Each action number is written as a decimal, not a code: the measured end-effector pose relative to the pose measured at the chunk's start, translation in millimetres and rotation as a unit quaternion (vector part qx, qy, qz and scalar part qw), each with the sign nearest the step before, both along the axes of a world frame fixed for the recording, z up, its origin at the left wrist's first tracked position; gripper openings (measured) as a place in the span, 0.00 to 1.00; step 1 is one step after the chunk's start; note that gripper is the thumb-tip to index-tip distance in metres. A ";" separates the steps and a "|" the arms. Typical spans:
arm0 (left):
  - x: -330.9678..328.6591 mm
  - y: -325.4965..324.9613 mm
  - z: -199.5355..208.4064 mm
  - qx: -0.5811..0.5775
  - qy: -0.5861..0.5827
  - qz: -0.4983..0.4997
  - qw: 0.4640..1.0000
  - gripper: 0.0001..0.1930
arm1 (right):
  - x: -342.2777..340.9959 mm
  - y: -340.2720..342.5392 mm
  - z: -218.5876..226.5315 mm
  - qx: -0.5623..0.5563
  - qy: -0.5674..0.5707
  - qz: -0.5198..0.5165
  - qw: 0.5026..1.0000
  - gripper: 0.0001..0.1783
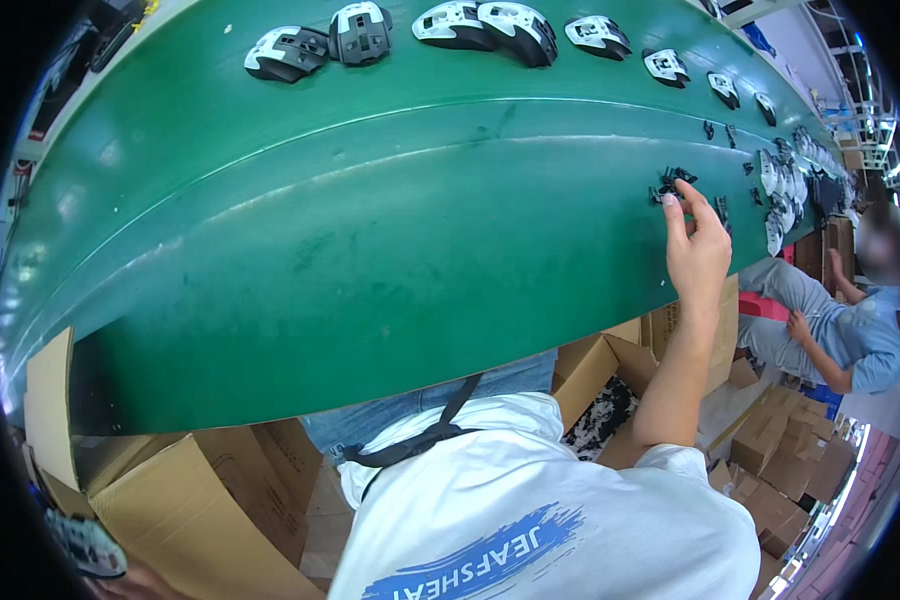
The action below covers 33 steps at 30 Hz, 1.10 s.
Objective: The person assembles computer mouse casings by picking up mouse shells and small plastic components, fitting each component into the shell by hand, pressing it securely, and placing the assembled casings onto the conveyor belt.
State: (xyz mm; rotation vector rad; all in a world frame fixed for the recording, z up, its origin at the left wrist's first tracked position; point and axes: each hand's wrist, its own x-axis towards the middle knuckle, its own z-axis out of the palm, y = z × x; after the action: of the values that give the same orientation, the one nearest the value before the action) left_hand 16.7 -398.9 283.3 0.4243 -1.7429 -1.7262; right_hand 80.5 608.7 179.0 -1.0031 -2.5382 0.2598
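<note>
My right hand (698,240) reaches over the green work surface, its thumb and forefinger pinched at a small black plastic part (669,187) by a little pile of similar pieces. More black parts (722,212) lie just beside that hand. At the lower left rim, my left hand (135,582) is partly cut off and dim. It grips a light-coloured mouse shell (88,545) with openings in it, off the table beside a carton.
Several black-and-white mouse shells (518,32) stand along the far side. A cluster of white shells (782,195) lies at right. Open cartons (205,510) are at the near left, others (585,375) under the near edge. A seated co-worker (840,330) is at right.
</note>
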 end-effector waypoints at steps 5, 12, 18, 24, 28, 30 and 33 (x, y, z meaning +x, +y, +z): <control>21.6 -30.3 5.7 -0.192 -0.232 0.042 0.953 0.36 | 5.7 21.7 -25.4 0.059 -0.023 0.050 0.997 0.15; 65.4 -52.3 27.7 -0.134 -0.448 0.104 0.878 0.38 | -29.1 -22.0 -22.0 -0.128 0.091 0.123 0.980 0.09; -13.9 -52.7 71.1 -0.525 -0.259 0.193 0.787 0.30 | -50.1 -53.4 -21.1 -0.251 0.111 0.220 0.936 0.12; -223.8 318.5 20.3 -0.510 -0.053 -0.137 0.848 0.22 | -42.3 -68.1 -23.0 -0.175 0.093 0.266 0.943 0.11; -319.5 508.6 -52.1 -0.316 -0.036 -0.422 0.849 0.23 | -38.6 -67.7 -24.8 -0.098 0.117 0.327 0.932 0.09; -347.9 576.0 -72.5 -0.462 -0.008 -0.485 0.742 0.35 | -34.9 -76.8 -22.8 -0.118 0.122 0.295 0.940 0.08; -388.8 621.6 -96.3 -0.668 0.065 -0.450 0.589 0.44 | -31.2 -86.0 -23.9 -0.138 0.150 0.255 0.945 0.05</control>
State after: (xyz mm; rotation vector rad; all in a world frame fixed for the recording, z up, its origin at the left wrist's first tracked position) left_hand -372.1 222.7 187.0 -1.4056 -2.6934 -0.2993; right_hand 49.3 522.7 155.1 -0.3297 -2.4671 0.8636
